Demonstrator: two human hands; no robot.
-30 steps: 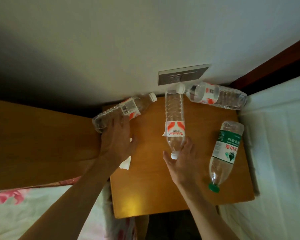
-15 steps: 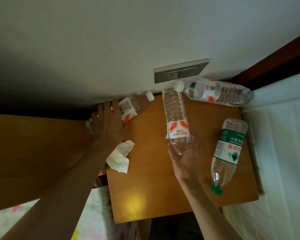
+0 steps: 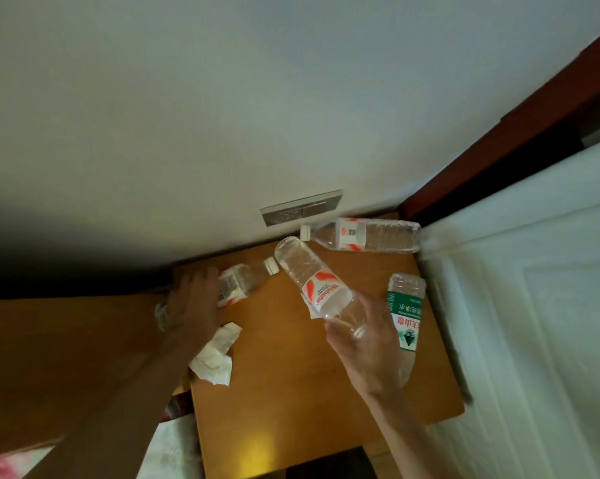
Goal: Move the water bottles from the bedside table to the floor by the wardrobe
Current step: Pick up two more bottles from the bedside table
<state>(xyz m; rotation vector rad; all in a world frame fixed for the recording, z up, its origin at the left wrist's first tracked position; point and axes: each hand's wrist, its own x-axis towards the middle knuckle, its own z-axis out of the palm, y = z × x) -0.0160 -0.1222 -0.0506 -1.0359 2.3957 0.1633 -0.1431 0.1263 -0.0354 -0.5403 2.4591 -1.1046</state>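
The desk (image 3: 291, 420) is boxed in by the wall behind, a wooden board on the left and white panelling along its right edge. The left hand (image 3: 194, 305) curls its fingers over a bottle (image 3: 245, 280) lying at the back left corner. The right hand (image 3: 364, 340) grips the red-labelled bottle (image 3: 312, 281), tilted base-first toward the wall. A green-labelled bottle (image 3: 406, 305) lies near the right edge, and a fourth bottle (image 3: 371, 235) lies along the wall.

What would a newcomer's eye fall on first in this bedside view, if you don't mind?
The red-labelled bottle, tilted in the right hand's grip over the middle of the bedside table, draws the eye first. After that, the left hand grips a second bottle at the table's back left corner, with a crumpled tissue just below it.
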